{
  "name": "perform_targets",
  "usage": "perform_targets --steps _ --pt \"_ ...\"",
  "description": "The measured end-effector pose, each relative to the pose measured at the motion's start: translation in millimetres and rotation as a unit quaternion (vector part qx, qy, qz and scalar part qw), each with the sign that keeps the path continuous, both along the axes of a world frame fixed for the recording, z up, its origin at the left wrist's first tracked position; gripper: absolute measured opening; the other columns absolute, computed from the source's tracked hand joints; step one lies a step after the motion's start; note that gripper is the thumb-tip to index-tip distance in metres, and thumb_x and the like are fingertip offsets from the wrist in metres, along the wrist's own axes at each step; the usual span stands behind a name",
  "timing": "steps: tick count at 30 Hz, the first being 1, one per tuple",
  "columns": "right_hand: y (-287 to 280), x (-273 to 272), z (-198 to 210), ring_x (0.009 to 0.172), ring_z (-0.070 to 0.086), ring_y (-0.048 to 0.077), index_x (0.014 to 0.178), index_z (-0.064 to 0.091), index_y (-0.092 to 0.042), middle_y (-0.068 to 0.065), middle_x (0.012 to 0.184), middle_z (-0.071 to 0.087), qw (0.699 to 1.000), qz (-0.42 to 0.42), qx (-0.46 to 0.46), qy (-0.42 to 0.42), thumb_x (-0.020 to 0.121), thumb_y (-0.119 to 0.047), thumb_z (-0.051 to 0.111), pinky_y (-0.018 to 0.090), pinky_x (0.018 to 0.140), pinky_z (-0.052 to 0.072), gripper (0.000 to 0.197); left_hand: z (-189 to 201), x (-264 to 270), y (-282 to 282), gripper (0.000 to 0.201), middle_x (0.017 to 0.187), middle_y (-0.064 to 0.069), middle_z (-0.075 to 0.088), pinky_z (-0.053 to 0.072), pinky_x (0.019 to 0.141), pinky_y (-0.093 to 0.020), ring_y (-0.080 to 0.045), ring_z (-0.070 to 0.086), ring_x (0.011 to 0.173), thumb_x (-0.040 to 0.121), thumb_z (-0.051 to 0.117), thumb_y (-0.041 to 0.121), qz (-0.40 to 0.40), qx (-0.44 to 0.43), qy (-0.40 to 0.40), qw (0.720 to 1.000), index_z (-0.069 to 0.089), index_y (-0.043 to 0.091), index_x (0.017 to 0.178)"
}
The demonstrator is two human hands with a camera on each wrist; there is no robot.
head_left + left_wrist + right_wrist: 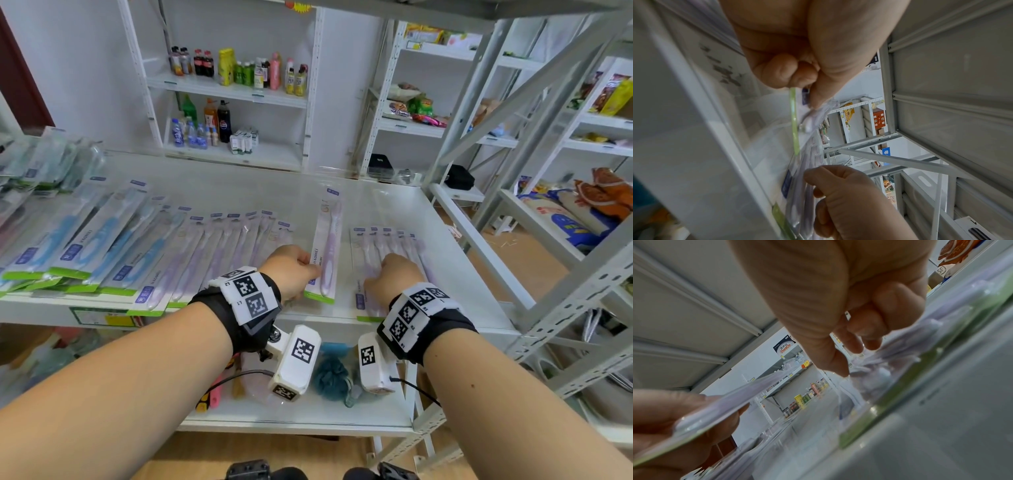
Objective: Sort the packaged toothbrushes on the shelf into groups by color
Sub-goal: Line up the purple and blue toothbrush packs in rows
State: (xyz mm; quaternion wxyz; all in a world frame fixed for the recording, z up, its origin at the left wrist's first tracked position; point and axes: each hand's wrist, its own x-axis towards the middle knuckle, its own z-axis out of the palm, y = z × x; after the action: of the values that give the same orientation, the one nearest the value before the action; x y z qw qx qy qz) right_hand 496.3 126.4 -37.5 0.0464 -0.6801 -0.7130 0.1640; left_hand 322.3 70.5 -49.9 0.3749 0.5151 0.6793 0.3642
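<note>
My left hand pinches the lower end of one purple toothbrush pack, holding it just above the white shelf. In the left wrist view the thumb and fingers clamp its green-edged card. My right hand sits with curled fingers on a fanned pile of purple packs at the right; its fingertips and thumb grip the top blister. A row of purple packs lies left of my hands, and blue packs lie further left.
Greenish packs are heaped at the shelf's back left. Metal uprights and braces stand close on the right. A lower shelf holds a blue bath sponge. Drink bottles fill shelves behind.
</note>
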Motion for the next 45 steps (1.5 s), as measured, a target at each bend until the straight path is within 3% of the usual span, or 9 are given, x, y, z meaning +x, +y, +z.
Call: perform_targets --steps 5,9,11,21,26,31,38,42,45 --pt "-4.4 6.3 -1.4 0.107 0.054 0.026 0.130 0.050 -0.022 0.007 0.129 0.048 1.000 0.024 0.015 0.013 0.085 -0.031 0.059 0.033 0.086 0.048 0.047 -3.0 5.0 1.0 0.016 0.060 0.000 0.055 0.042 0.049 -0.024 -0.021 0.050 0.047 0.088 0.056 0.017 -0.013 -0.016 0.019 1.000 0.063 0.004 0.083" --pt "-6.6 11.8 -4.8 0.132 0.030 0.026 0.132 0.048 -0.038 -0.002 0.146 0.035 0.994 0.065 0.043 -0.072 0.087 -0.041 0.054 0.040 0.107 0.029 0.046 -8.2 13.3 4.5 0.015 0.059 0.003 0.054 0.043 0.050 -0.025 -0.017 0.052 0.051 0.088 0.056 0.017 -0.026 -0.034 0.007 0.999 0.058 0.015 0.074" --pt "-6.0 13.7 -7.7 0.137 0.024 0.025 0.133 0.048 -0.038 -0.004 0.150 0.031 0.993 0.079 0.039 -0.074 0.088 -0.042 0.052 0.040 0.109 0.024 0.045 -10.7 17.5 6.3 0.012 0.054 0.002 0.052 0.042 0.051 -0.026 -0.017 0.050 0.050 0.089 0.056 0.015 -0.031 -0.048 -0.008 0.998 0.062 0.007 0.081" --pt "0.6 24.7 -21.6 0.136 0.029 0.022 0.131 0.051 -0.037 -0.003 0.147 0.038 0.996 0.073 0.046 -0.011 0.086 -0.043 0.054 0.037 0.108 0.029 0.046 -19.2 38.0 17.0 0.015 0.059 -0.009 0.054 0.041 0.048 -0.027 -0.020 0.045 0.047 0.090 0.051 0.008 -0.032 -0.096 -0.051 0.994 0.062 0.003 0.097" --pt "4.0 41.2 -22.0 0.122 0.049 0.018 0.123 0.061 -0.027 -0.003 0.138 0.050 0.987 0.039 0.056 0.145 0.085 -0.034 0.061 0.027 0.097 0.037 0.039 -18.5 47.2 20.7 0.015 0.060 -0.009 0.054 0.039 0.043 -0.024 -0.018 0.043 0.044 0.089 0.050 0.007 -0.017 -0.099 -0.064 0.993 0.059 0.006 0.101" --pt "15.3 71.5 -14.5 0.118 0.053 0.020 0.119 0.063 -0.023 0.004 0.133 0.056 0.965 -0.036 0.058 0.252 0.083 -0.027 0.065 0.021 0.087 0.036 0.036 -18.2 49.5 22.8 0.019 0.067 -0.011 0.058 0.043 0.045 -0.026 -0.019 0.048 0.048 0.089 0.052 0.007 -0.019 -0.105 -0.054 0.993 0.054 0.009 0.109" --pt "25.6 95.6 -13.9 0.122 0.050 0.021 0.127 0.057 -0.018 0.004 0.135 0.054 0.966 -0.031 0.024 0.257 0.084 -0.025 0.067 0.022 0.087 0.033 0.045 -11.6 52.0 23.8 0.011 0.068 -0.006 0.061 0.045 0.050 -0.027 -0.015 0.050 0.048 0.086 0.058 0.009 -0.047 -0.087 0.015 0.995 0.060 0.007 0.097" --pt "29.8 99.1 -17.2 0.121 0.051 0.021 0.132 0.053 -0.016 0.007 0.137 0.052 0.973 0.004 0.010 0.229 0.084 -0.026 0.067 0.022 0.087 0.034 0.052 -0.8 56.5 26.7 0.019 0.066 0.000 0.051 0.035 0.053 -0.023 -0.013 0.045 0.056 0.079 0.066 0.019 -0.077 -0.072 0.200 0.974 0.048 0.017 0.070" --pt "33.0 101.5 -19.6 0.121 0.051 0.021 0.133 0.051 -0.017 0.006 0.138 0.050 0.975 0.014 0.014 0.223 0.082 -0.026 0.068 0.022 0.086 0.034 0.054 7.7 63.5 29.3 0.023 0.095 -0.013 0.056 0.037 0.061 -0.027 -0.023 0.055 0.075 0.078 0.065 0.025 -0.084 -0.067 0.274 0.956 0.057 0.009 0.091"
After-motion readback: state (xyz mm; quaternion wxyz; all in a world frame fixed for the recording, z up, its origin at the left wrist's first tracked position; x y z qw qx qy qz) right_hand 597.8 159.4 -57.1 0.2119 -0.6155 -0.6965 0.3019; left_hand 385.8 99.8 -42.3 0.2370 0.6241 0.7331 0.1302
